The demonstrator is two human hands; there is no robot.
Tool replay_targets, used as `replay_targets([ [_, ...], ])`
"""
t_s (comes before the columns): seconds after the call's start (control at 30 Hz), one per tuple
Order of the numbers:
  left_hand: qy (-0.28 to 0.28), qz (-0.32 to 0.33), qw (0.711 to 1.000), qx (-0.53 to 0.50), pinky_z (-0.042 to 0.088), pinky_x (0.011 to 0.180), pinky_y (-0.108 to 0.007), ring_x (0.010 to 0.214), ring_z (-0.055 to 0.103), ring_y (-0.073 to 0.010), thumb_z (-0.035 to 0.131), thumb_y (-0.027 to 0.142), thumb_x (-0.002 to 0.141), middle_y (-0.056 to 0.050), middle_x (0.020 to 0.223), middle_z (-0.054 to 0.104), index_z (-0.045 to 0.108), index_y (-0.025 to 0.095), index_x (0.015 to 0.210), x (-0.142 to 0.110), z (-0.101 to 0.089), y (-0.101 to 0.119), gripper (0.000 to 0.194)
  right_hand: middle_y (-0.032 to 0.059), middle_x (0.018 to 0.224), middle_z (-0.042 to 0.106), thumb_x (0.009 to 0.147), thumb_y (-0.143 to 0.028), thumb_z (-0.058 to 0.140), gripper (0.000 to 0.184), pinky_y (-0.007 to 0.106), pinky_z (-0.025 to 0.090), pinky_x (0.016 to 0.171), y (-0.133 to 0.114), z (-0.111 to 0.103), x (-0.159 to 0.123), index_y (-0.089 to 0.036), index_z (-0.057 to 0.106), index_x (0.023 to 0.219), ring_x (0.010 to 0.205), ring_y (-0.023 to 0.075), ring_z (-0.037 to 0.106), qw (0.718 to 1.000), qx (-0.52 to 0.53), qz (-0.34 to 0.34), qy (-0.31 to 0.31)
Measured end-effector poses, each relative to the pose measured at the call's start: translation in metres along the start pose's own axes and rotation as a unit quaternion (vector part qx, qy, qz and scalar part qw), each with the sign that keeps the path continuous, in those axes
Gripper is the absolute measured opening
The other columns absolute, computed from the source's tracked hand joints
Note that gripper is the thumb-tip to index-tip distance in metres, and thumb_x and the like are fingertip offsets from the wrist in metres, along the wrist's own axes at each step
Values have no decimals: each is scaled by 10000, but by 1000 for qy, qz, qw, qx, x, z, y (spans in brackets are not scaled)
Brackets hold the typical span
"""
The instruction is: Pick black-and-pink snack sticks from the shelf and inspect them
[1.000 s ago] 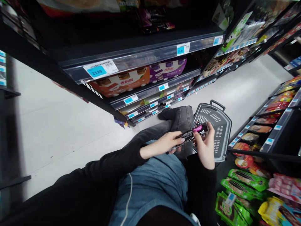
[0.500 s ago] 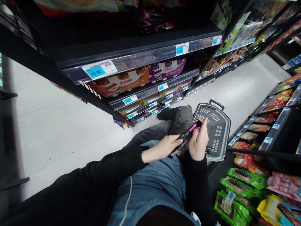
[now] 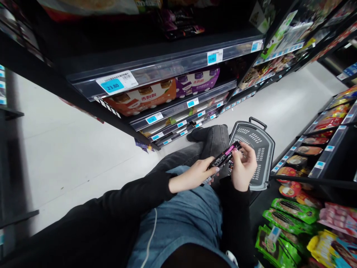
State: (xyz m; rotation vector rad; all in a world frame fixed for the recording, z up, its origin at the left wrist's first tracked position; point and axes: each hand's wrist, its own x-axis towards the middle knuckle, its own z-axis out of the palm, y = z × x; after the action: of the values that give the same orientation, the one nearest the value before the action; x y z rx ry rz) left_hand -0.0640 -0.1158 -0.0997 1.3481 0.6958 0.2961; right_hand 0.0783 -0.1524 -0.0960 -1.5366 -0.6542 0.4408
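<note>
Above my lap is a slim black packet (image 3: 223, 157) with a pink patch and pale print, tilted with its far end up to the right. My left hand (image 3: 192, 175) is closed around its near end, thumb on top. My right hand (image 3: 244, 168) pinches the far end between thumb and bent fingers. Whether this is one packet or several stacked together, I cannot tell. Just beyond my right hand, a grey shopping basket (image 3: 270, 160) with slotted sides stands on the floor, partly covered by the hand.
To the left, a black shelf unit (image 3: 167, 61) holds orange and purple multipacks (image 3: 196, 81) and dark sachets (image 3: 184, 28). Right of me, another shelf carries green bags (image 3: 294, 210), a yellow bag (image 3: 320, 242) and round tubs (image 3: 290, 189). Pale floor (image 3: 304, 89) runs between them.
My right hand has shifted slightly right, and its raised index finger has bent down onto the packet's far end. My left hand keeps its hold, almost unmoved.
</note>
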Motion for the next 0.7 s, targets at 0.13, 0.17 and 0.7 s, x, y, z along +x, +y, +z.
replay_targets([
  [0.13, 16, 1, 1000, -8, 477, 492, -232, 488, 587, -119, 520, 416, 868, -4, 735, 636, 502, 155, 896, -1, -2, -1, 263, -59, 763, 459, 658, -232, 724, 441, 164, 403, 559, 1, -3, 1, -206, 531, 1053, 578, 31, 458, 992, 77, 43, -85],
  [0.17, 16, 0, 1000, -17, 485, 495, -234, 490, 598, -123, 516, 413, 871, -6, 749, 648, 500, 159, 921, 0, -3, -1, 259, -63, 763, 464, 641, -217, 736, 492, 170, 426, 593, 2, -4, 2, -220, 507, 1076, 612, 40, 490, 987, 94, 60, -119],
  [0.7, -102, -46, 989, -99, 489, 564, -232, 592, 598, -105, 623, 374, 812, -60, 893, 683, 501, 138, 989, -1, -21, -5, 320, -77, 697, 471, 639, -239, 742, 432, 138, 391, 471, 11, -1, 0, -199, 499, 994, 522, 28, 477, 988, 125, 82, -29],
])
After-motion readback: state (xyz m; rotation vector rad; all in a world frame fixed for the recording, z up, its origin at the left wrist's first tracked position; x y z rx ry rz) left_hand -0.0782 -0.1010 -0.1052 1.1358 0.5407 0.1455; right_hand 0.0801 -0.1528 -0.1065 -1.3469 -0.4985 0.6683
